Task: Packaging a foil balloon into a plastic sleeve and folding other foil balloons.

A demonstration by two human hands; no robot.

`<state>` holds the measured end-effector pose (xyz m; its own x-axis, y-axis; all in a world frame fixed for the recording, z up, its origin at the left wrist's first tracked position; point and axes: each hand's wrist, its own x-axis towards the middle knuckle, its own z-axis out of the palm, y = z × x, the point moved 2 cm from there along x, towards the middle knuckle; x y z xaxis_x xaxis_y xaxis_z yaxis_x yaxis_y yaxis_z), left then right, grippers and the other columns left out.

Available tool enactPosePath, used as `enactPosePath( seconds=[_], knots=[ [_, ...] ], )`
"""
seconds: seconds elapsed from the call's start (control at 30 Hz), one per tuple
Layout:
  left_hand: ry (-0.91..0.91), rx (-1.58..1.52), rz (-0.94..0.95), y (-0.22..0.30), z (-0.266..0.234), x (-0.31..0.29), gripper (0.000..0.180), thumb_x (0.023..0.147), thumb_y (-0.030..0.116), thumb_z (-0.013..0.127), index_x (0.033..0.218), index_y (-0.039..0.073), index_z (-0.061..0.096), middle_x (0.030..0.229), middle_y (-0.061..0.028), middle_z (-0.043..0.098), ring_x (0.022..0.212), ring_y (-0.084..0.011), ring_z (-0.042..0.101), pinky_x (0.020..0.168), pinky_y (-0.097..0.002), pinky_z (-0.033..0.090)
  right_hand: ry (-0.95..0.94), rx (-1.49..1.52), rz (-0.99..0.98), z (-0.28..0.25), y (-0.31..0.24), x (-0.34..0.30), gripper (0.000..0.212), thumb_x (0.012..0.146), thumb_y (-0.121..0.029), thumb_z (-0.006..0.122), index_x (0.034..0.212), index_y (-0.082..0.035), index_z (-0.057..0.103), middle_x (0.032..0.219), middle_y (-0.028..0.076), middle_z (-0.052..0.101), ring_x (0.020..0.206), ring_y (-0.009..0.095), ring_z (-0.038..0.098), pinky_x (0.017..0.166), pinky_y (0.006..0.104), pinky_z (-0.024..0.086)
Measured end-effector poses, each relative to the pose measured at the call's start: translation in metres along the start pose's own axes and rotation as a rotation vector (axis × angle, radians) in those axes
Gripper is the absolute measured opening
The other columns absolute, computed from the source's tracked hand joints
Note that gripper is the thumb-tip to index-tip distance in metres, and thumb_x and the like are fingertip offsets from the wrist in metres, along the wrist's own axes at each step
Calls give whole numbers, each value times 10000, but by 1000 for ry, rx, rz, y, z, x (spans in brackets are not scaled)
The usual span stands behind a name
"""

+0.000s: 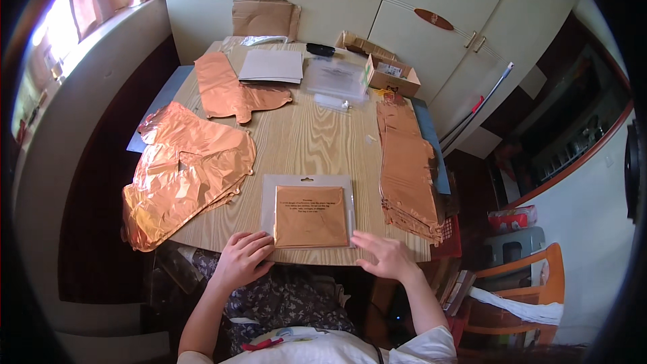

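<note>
Facing a clear packet (308,214) laid flat at the near side of the worktop (317,138), with folded copper-coloured foil inside and a hang-hole (307,178) at the far end. Has this packet squarely between both hands: to the right of the left hand (244,256), to the left of the right hand (391,257), its near edge roughly parallel to the rim of the worktop. Cannot settle the long axis from so slanted a view; looks close to square, with the hang-hole marking the near-to-far line.

Rests the left hand at the near left corner, fingers side by side, slightly bent and laid over the corner, thumb apart on the near side. Holds the right hand at the near right corner, fingers loosely spread and pointing left, thumb well clear of them. Shows no grasp on either side: both sets of fingers loosely open, lifting nothing. Counts as marginally nearer the left hand, judging by the overlap; cannot tell contact from a narrow gap at the right fingertips.

Leaves crumpled copper foil (195,165) farther left and a long foil stack (408,172) to the right, both well apart from the packet.
</note>
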<state>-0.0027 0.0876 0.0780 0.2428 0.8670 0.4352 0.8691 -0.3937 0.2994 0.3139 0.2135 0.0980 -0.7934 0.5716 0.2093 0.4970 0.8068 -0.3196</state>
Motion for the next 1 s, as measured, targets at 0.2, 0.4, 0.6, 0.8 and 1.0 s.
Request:
enactPosePath(
  seconds=[0.2,0.4,0.6,0.8,1.0],
  knots=[
    [-2,39,8,0,3,-3,331,752,203,751,1070,125,698,1164,-28,661,1124,-202,610,973,-411,446,-33,-28,-52,14,4,1,572,731,-383,766,1230,-155,604,1329,14,584,811,241,697,711,341,576],
    [36,-7,-25,-4,4,-3,213,792,180,728,999,130,727,1123,-19,688,1106,-187,628,960,-401,448,-45,-76,-85,16,6,1,649,698,-458,788,1234,-146,596,1344,12,573,796,239,699,698,333,579],
    [122,-82,-103,-7,7,-2,119,801,163,722,908,111,724,1003,-17,729,1018,-168,676,894,-367,450,91,-29,-90,25,3,-1,473,773,-434,749,1126,-137,643,1205,23,649,728,216,699,635,315,573],
    [244,-60,-241,-3,17,3,49,770,131,732,791,103,698,870,1,729,868,-141,693,768,-332,440,353,31,75,45,1,3,191,783,-263,775,867,-123,674,863,-3,730,667,198,695,574,300,551],
    [341,-1,-350,1,27,8,114,720,100,741,696,102,630,763,-1,688,720,-167,657,732,-327,426,461,-18,167,52,-10,8,131,791,-188,760,804,-119,650,754,28,709,603,194,675,526,302,531]
  ],
)
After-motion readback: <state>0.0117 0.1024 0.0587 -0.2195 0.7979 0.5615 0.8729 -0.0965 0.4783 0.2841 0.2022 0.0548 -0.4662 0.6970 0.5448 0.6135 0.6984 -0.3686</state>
